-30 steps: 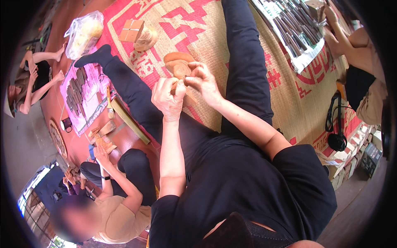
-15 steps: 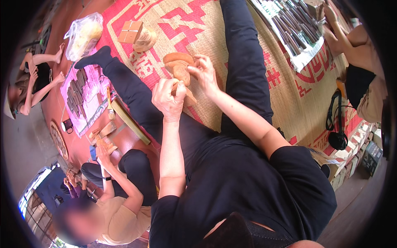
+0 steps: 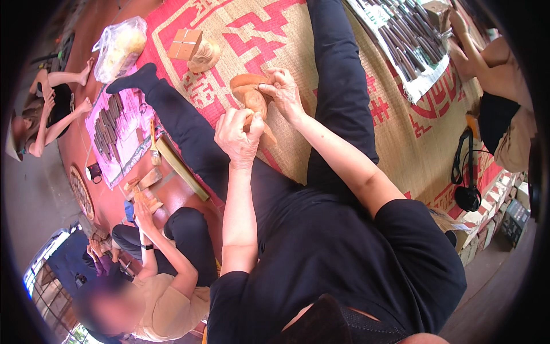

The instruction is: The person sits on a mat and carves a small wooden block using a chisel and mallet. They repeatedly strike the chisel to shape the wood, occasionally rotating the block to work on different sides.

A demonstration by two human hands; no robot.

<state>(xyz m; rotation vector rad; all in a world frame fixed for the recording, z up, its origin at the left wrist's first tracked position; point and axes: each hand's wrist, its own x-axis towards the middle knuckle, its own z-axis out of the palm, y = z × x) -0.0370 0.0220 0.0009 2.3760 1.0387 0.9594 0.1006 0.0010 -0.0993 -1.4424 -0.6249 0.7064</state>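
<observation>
Between my legs, over the mat, is a light-brown wooden carving with a broad rounded top and a narrower, twisted body. My left hand is closed at its lower left, thumb and fingers pinched together; what lies in the pinch is hidden. A tan pointed flap shows just right of that hand; I cannot tell if it belongs to the carving. My right hand grips the carving's upper right side with bent fingers, the thumb against the wood.
A round wooden piece and a small tied box stand on the patterned mat. Chisel-like tools lie on white cloth, more on pink cloth. Co-workers sit left and right. A plastic bag lies beyond my left foot.
My right thumb and fingers have shifted slightly on the carving, whose broad top now looks more tilted. My left hand stays pinched in nearly the same place.
</observation>
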